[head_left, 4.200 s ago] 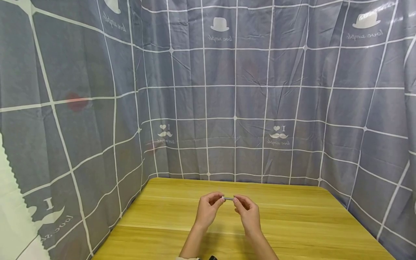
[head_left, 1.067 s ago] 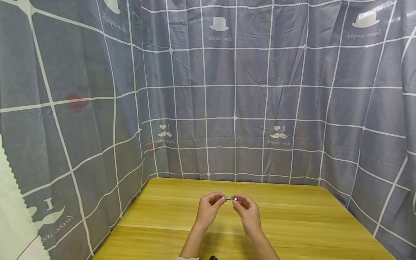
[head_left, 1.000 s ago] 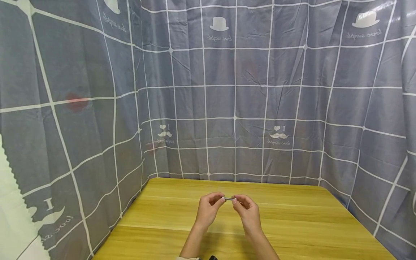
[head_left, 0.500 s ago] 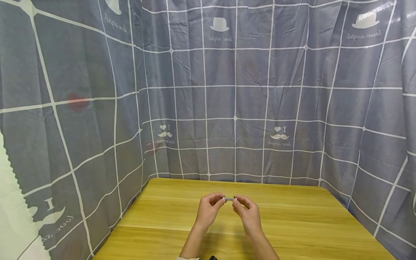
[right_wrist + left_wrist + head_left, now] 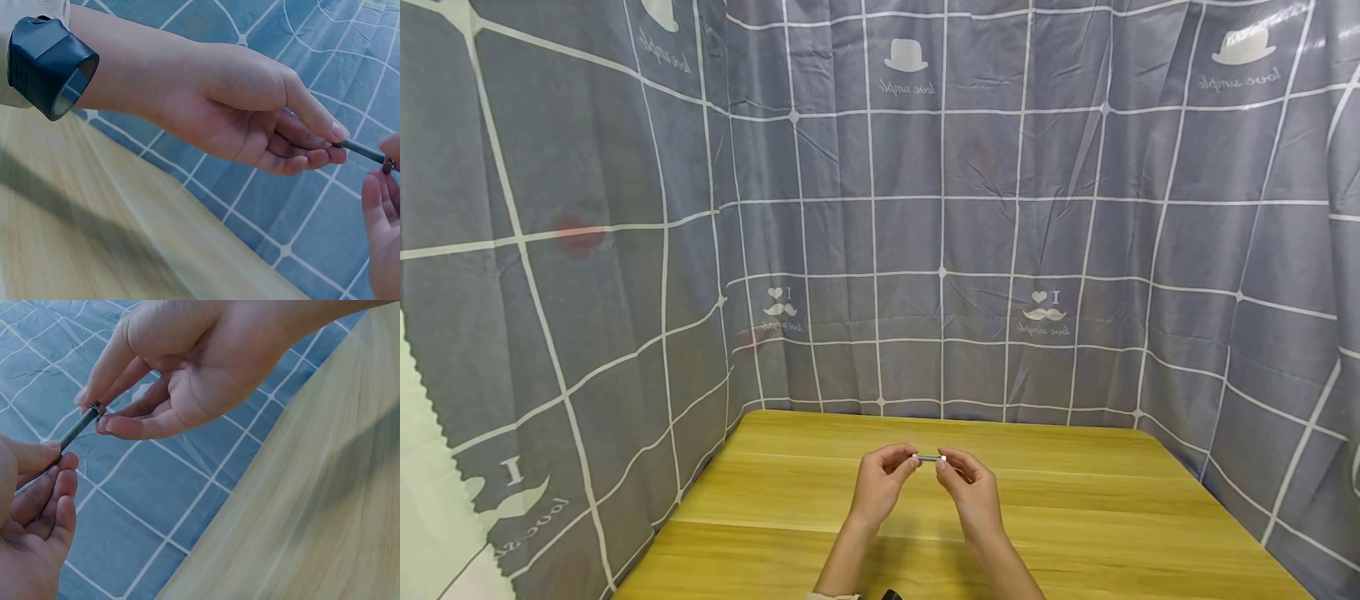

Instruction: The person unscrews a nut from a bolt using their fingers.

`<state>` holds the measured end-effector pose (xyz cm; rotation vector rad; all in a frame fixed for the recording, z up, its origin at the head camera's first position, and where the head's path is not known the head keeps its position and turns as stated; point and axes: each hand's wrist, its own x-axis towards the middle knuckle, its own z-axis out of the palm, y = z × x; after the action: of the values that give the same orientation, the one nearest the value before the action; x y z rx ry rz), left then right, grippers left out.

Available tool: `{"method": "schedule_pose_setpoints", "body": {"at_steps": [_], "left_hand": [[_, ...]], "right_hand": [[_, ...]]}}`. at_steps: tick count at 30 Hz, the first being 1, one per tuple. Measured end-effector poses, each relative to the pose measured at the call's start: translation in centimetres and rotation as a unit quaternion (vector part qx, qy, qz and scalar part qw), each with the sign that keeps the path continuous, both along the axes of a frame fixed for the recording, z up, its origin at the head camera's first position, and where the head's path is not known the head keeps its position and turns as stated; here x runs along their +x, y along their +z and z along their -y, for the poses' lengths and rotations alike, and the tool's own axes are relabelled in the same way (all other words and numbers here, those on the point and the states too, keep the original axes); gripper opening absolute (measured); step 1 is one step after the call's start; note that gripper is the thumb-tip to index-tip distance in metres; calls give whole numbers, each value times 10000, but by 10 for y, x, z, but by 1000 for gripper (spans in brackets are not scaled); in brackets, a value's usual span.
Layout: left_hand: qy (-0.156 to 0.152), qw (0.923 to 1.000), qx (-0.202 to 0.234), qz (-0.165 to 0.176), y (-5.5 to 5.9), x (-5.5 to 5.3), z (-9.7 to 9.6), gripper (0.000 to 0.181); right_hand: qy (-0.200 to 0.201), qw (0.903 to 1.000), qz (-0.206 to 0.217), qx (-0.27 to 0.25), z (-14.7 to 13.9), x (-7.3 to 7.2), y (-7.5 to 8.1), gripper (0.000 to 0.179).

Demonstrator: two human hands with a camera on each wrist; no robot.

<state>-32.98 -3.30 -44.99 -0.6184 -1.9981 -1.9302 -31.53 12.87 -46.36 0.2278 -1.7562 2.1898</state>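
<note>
A thin grey threaded bolt point(image 5: 929, 458) is held level in the air over the table, between both hands. My left hand point(image 5: 877, 485) pinches its left end between thumb and fingers, which hide that end. At the other end my right hand point(image 5: 976, 493) pinches a small metal nut point(image 5: 388, 165) with its fingertips. In the left wrist view, bare thread of the bolt point(image 5: 78, 428) shows between the two hands, and the nut point(image 5: 95, 409) sits by the right fingertips.
The wood-grain table point(image 5: 1075, 508) lies below the hands. A grey checked curtain point(image 5: 977, 233) encloses its back and sides. A pale cloth point(image 5: 437, 483) hangs at the far left. A black wrist device point(image 5: 53, 65) sits on the left forearm.
Both hands stay in nearly the same place. The right fingertips have shifted slightly on the nut, and a bright bit of metal hidden 4.2 seconds ago now shows there.
</note>
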Motion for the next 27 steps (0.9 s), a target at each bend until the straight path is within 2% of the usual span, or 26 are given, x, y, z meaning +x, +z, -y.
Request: {"method": "schedule_pose_setpoints", "body": {"at_steps": [5,13,27], "left_hand": [[-74,9999,93,38,-6,-8,1,11],[-201,9994,279,12,-6,-7,2,11],[-198,9996,191,-31,-7,-6,2,12]], "right_hand": [[-47,9999,-89,33,0,1,0,29],[-237,9997,-24,-57,0,0,0,29],[-300,9994,110,122,-1,2,2,28]]}}
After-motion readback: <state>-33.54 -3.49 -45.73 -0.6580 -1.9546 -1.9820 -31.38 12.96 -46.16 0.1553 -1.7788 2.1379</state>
